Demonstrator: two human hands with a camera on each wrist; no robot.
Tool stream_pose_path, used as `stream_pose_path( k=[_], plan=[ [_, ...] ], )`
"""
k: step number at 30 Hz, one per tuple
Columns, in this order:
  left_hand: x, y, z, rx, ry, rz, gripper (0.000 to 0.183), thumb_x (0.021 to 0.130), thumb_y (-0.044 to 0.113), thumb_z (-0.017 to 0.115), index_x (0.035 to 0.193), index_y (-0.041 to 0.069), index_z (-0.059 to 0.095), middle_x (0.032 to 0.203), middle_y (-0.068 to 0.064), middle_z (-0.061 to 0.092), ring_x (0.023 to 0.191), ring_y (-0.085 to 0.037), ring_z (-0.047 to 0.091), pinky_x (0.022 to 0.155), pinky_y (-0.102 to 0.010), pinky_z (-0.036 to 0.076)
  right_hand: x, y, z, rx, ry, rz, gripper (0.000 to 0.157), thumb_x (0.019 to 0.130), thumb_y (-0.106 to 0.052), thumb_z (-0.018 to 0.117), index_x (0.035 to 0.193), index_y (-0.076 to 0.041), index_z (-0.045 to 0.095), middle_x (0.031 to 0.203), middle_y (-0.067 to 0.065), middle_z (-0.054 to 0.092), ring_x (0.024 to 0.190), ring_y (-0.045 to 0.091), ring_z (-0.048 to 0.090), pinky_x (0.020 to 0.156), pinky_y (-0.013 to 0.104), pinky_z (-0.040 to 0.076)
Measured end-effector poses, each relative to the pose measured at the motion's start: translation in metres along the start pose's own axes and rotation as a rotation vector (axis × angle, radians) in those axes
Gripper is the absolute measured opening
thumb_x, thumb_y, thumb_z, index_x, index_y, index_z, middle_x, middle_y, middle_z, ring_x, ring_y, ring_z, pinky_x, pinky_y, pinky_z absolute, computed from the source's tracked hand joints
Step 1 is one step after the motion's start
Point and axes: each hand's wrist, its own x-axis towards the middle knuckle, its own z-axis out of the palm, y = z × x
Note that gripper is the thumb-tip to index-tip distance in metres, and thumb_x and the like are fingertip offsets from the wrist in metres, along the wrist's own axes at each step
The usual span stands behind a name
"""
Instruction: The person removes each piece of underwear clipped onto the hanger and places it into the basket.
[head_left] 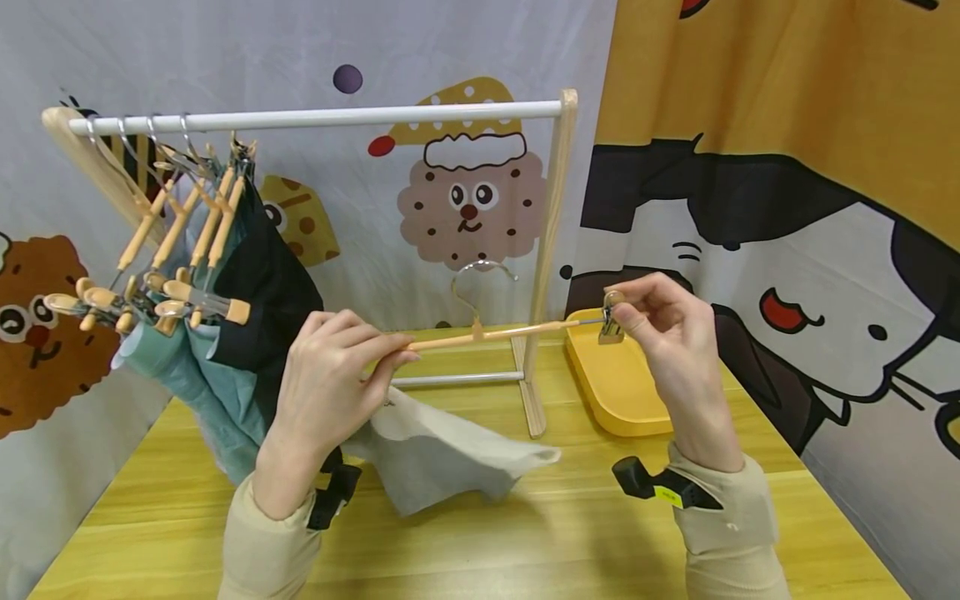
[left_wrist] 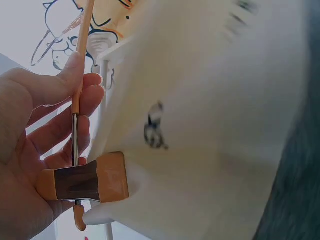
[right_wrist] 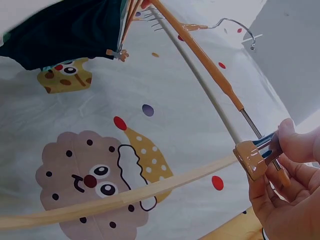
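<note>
A clip hanger (head_left: 517, 331) with a wooden-coloured bar and a metal hook is held level above the table. My left hand (head_left: 330, 375) grips its bar between thumb and fingers. Below that hand, a pale cloth garment (head_left: 450, 458) hangs from the left clip (left_wrist: 112, 177), which bites its edge in the left wrist view. At the other end, my right hand (head_left: 678, 358) pinches the right clip (right_wrist: 251, 159) on the metal rod; no cloth lies in this clip. The garment's free corner droops to the right, under the bar.
Behind the hands stands a clothes rack (head_left: 322, 118) with a white rail. Several clip hangers (head_left: 180, 221) carry teal and dark garments (head_left: 262, 275) at its left end. A yellow tray (head_left: 622, 383) sits on the wooden table (head_left: 525, 550), right of the rack.
</note>
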Motion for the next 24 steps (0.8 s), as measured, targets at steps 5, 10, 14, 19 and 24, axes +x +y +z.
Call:
stream_pose_path(
  k=[5,10,14,19,24],
  plan=[
    [0.000,0.000,0.000,-0.003,0.005,0.001,0.015,0.073,0.015,0.081,0.083,0.005,0.078,0.065,-0.006,0.070,0.063,-0.020,0.056,0.066,-0.036,0.042,0.000,0.001,0.000,-0.003,-0.007,0.004,0.007,0.089,-0.002,0.062,0.091,-0.007,0.066,0.085,-0.007,0.066,0.075,0.011,0.055,0.068,0.019,0.046],
    [0.000,0.000,0.000,-0.005,0.012,0.004,0.014,0.073,0.014,0.080,0.083,0.005,0.078,0.066,-0.006,0.070,0.063,-0.020,0.057,0.066,-0.036,0.042,-0.002,0.000,-0.002,-0.018,-0.054,0.004,0.008,0.090,-0.003,0.061,0.097,-0.004,0.065,0.088,-0.006,0.064,0.076,0.010,0.056,0.069,0.016,0.048],
    [0.000,0.000,0.000,-0.011,0.008,0.005,0.013,0.073,0.014,0.080,0.082,0.005,0.077,0.065,-0.006,0.070,0.063,-0.020,0.056,0.066,-0.036,0.043,-0.003,-0.001,-0.003,-0.128,-0.090,-0.001,0.017,0.093,-0.007,0.058,0.105,0.003,0.063,0.092,-0.013,0.061,0.081,0.006,0.055,0.073,0.013,0.048],
    [0.000,0.001,0.001,-0.015,0.009,0.013,0.013,0.074,0.014,0.080,0.081,0.004,0.077,0.066,-0.007,0.070,0.063,-0.020,0.056,0.067,-0.036,0.044,-0.006,-0.002,-0.001,-0.353,-0.050,-0.155,0.025,0.091,-0.003,0.059,0.114,0.004,0.062,0.097,-0.002,0.065,0.090,0.008,0.057,0.083,0.012,0.044],
    [0.000,0.001,0.003,-0.005,0.007,0.012,0.012,0.073,0.013,0.080,0.080,0.004,0.077,0.066,-0.007,0.070,0.063,-0.021,0.056,0.066,-0.036,0.044,-0.009,-0.003,0.008,-0.624,0.040,-0.463,0.051,0.083,0.000,0.067,0.131,0.003,0.051,0.113,0.023,0.060,0.105,0.036,0.049,0.092,0.041,0.040]
  ],
)
